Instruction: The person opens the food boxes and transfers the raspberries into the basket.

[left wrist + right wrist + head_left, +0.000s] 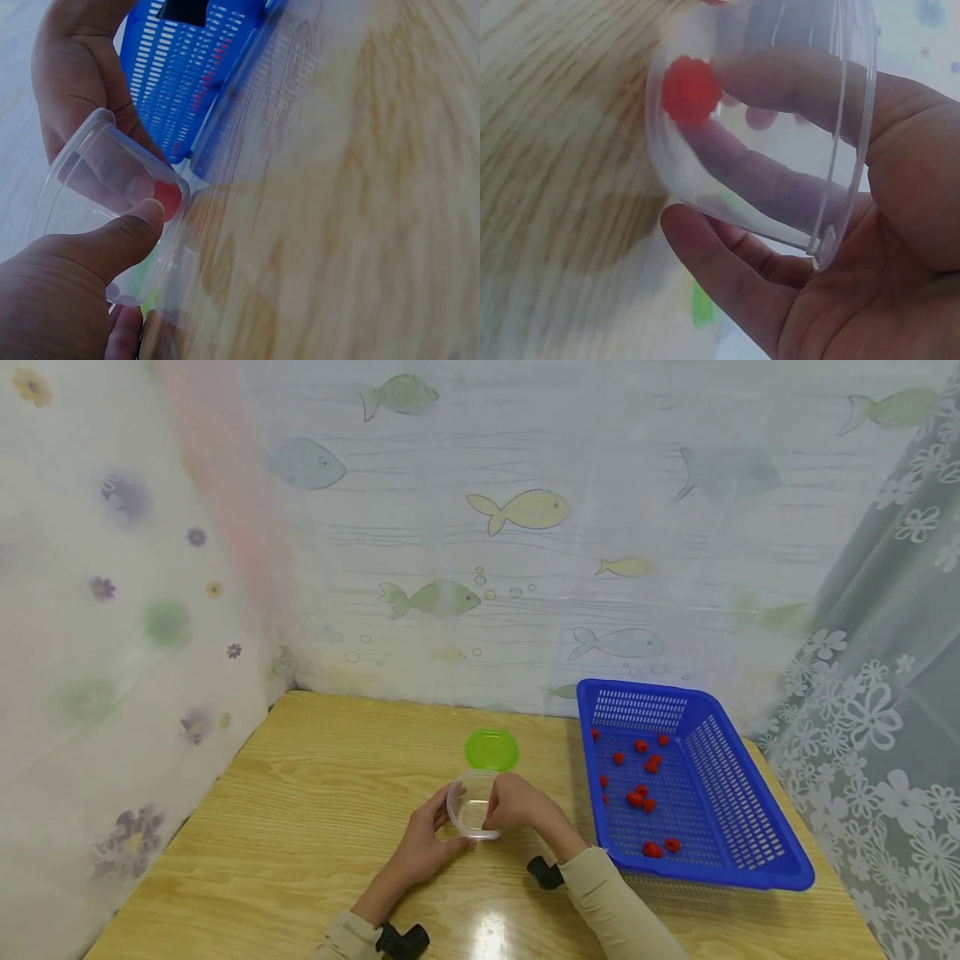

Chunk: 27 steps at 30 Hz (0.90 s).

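Note:
A small clear plastic container (472, 814) stands on the table with its mouth up. My left hand (426, 847) grips it from the left, thumb (139, 229) pressed on the near wall and fingers round the far side. My right hand (517, 803) reaches into the container from the right. Between its thumb and a finger it pinches a red raspberry (692, 90) down at the container's bottom, while other fingers (727, 270) stay outside the wall. From the head view the raspberry is hidden behind the right hand.
A blue plastic basket (750, 802) with several raspberries (636, 797) scattered on its floor stands to the right. Just behind the container lies a green lid (491, 750). A patterned curtain (525, 610) closes off the wooden table's (300, 827) back edge.

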Each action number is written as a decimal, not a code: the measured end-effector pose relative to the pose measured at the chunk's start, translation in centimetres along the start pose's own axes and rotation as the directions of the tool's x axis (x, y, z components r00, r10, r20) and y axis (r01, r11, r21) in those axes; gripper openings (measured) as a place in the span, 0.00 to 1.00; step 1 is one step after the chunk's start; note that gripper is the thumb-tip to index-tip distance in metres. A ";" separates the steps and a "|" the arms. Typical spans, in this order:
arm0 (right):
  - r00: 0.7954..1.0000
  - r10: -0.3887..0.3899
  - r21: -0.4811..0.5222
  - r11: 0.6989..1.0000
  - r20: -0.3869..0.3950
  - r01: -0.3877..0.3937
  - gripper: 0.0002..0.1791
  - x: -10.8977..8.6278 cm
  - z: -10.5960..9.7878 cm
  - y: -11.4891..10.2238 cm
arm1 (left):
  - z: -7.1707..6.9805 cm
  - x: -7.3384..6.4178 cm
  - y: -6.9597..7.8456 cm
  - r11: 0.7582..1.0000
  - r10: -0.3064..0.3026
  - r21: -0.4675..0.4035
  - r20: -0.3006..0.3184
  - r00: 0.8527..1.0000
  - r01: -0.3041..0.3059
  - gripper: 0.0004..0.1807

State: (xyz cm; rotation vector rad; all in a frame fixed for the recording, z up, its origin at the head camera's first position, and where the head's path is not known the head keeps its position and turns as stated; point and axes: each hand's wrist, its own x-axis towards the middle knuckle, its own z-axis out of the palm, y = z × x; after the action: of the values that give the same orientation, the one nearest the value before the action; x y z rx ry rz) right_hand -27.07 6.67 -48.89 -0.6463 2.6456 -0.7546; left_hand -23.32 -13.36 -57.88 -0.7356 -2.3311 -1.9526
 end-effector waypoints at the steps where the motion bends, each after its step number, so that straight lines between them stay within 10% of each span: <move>1: 1.000 -0.005 0.011 1.000 0.003 0.005 0.10 0.0 0.0 0.1 | 0.0 0.0 0.0 1.000 0.001 0.001 0.000 1.000 -0.001 0.50; 15: 1.000 0.007 0.185 0.983 -0.004 -0.006 0.04 -0.3 0.4 0.6 | 0.0 0.0 0.0 1.000 0.006 0.006 0.002 1.000 -0.006 0.49; 27: 1.000 0.006 0.114 0.994 -0.012 -0.005 0.04 -0.2 0.5 0.6 | 0.0 0.1 -0.1 1.000 0.021 0.010 0.002 1.000 -0.021 0.48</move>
State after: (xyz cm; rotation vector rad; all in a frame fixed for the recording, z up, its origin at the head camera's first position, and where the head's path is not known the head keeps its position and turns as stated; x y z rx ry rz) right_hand -26.89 7.03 -49.60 -0.6051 2.5923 -0.9030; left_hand -23.41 -13.35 -57.96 -0.7583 -2.3232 -1.9312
